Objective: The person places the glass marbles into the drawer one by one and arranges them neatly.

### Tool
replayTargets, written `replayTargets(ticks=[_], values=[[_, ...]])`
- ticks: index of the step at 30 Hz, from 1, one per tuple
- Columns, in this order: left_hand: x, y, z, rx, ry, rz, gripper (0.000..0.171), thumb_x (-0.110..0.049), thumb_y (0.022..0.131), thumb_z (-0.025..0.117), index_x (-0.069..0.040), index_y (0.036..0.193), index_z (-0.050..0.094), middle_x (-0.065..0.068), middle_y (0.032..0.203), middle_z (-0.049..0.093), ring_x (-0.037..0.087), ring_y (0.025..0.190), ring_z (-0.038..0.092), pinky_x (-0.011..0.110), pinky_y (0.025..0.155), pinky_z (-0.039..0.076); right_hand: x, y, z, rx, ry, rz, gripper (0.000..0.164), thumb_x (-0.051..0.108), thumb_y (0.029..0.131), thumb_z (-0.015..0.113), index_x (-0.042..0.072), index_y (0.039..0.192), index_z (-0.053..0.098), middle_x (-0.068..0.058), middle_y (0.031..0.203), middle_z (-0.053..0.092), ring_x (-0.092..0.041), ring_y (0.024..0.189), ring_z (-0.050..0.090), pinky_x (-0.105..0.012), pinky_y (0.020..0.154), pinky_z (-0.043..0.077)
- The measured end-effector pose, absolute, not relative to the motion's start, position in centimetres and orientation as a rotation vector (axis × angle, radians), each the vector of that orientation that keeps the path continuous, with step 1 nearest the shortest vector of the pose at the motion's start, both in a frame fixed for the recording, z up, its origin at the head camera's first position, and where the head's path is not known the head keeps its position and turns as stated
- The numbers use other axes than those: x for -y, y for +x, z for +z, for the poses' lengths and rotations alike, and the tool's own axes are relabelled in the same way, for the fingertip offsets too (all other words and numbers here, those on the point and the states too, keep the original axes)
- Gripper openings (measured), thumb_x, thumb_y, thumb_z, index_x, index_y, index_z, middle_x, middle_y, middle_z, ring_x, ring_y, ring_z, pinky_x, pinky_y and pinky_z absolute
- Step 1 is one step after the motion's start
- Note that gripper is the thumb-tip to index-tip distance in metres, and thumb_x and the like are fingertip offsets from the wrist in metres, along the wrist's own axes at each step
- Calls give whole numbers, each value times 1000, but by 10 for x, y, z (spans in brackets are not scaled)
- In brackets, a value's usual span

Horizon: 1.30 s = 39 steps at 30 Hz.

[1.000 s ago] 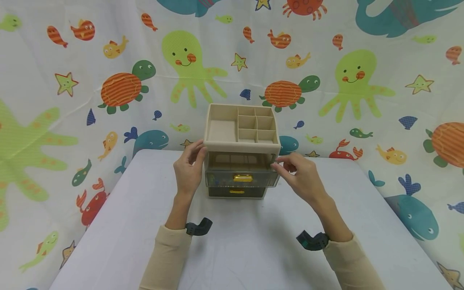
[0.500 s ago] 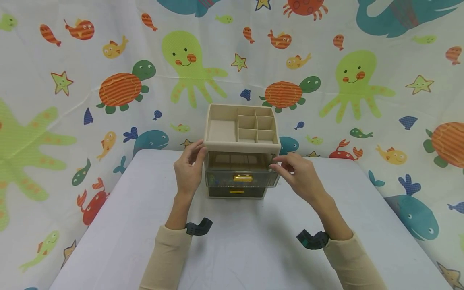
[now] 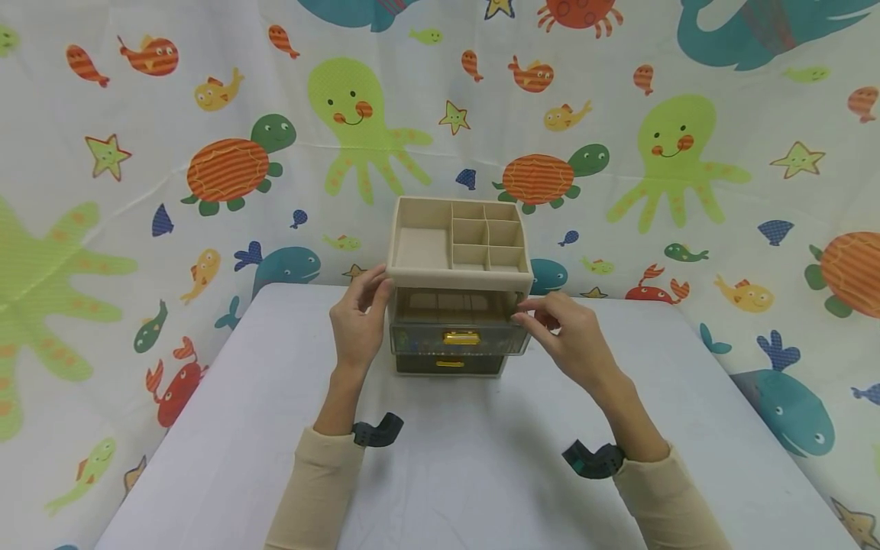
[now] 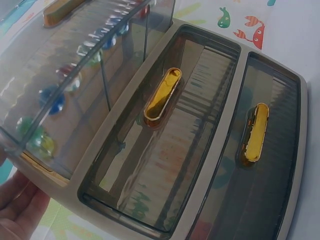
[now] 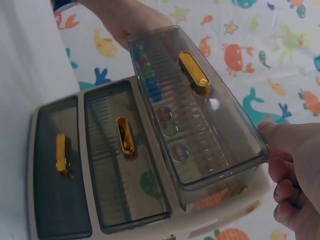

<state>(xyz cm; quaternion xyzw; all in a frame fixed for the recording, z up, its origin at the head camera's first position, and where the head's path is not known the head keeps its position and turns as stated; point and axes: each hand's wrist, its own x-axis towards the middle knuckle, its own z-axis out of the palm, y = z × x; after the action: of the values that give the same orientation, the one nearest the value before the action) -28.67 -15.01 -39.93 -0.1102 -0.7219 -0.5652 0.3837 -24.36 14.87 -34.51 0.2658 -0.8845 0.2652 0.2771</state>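
A cream desktop drawer cabinet (image 3: 459,280) stands on the table, its clear top drawer (image 3: 419,341) pulled out. Several coloured glass marbles (image 4: 52,99) lie along that drawer, seen through its wall in both wrist views. At the cabinet's upper left side rests my left hand (image 3: 356,328), its fingers against the wall just under the tray rim. My right hand (image 3: 571,332) has thumb and forefinger together at the drawer's front right corner, pinching its edge. Whether something small sits between those fingertips is hidden.
An open tray (image 3: 422,248) with compartments forms the cabinet's top. Below the pulled drawer, two smoky drawers with gold handles, including the middle drawer (image 5: 125,175), are closed. A white-covered table (image 3: 440,458) lies in front, and a sea-animal curtain (image 3: 426,92) hangs behind.
My right fingertips have shifted slightly left at the drawer's corner. The left hand, the cabinet and the pulled-out drawer look unmoved.
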Motion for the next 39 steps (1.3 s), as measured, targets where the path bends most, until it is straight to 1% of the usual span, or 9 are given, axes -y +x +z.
replayTargets(ticks=[8, 19, 25, 28, 32, 39], values=[[150, -283, -396, 1859, -276, -1449, 33, -24, 98, 66, -7, 126, 66, 13, 116, 74, 27, 102, 73, 8, 89, 52, -149, -241, -346, 2343, 726, 709, 22, 12, 86, 79, 6, 106, 73, -3, 80, 63, -11, 75, 58, -19, 68, 58], [153, -281, -397, 1854, -281, -1477, 32, -24, 97, 67, -10, 126, 67, 11, 118, 74, 24, 104, 73, 7, 88, 53, -152, -238, -351, 2320, 736, 749, 22, 13, 85, 81, 6, 104, 73, -2, 81, 63, -9, 74, 57, -21, 67, 58], [156, -281, -392, 1893, -296, -1427, 30, -23, 97, 68, -10, 124, 69, 11, 115, 75, 25, 101, 74, 5, 81, 53, -156, -235, -355, 2300, 756, 738, 24, 9, 82, 82, 4, 103, 72, -3, 80, 63, -12, 74, 56, -20, 64, 53], [158, -278, -386, 1907, -285, -1351, 29, -24, 96, 69, -7, 120, 70, 13, 112, 75, 26, 99, 74, 3, 79, 52, -157, -233, -357, 2298, 756, 721, 25, 8, 82, 82, 3, 104, 72, -4, 81, 64, -13, 76, 56, -19, 63, 51], [160, -271, -382, 1899, -258, -1305, 31, -24, 96, 70, -3, 118, 70, 15, 108, 74, 27, 94, 73, 2, 78, 51, -158, -231, -359, 2297, 751, 708, 25, 9, 83, 82, 4, 105, 71, -4, 85, 66, -12, 79, 57, -20, 65, 51], [161, -257, -385, 1941, -282, -1346, 30, -23, 96, 70, -7, 121, 70, 13, 106, 71, 25, 89, 72, 5, 77, 53, -159, -229, -361, 2275, 756, 694, 25, 9, 82, 83, 6, 104, 71, -3, 89, 69, -11, 83, 58, -21, 66, 51]])
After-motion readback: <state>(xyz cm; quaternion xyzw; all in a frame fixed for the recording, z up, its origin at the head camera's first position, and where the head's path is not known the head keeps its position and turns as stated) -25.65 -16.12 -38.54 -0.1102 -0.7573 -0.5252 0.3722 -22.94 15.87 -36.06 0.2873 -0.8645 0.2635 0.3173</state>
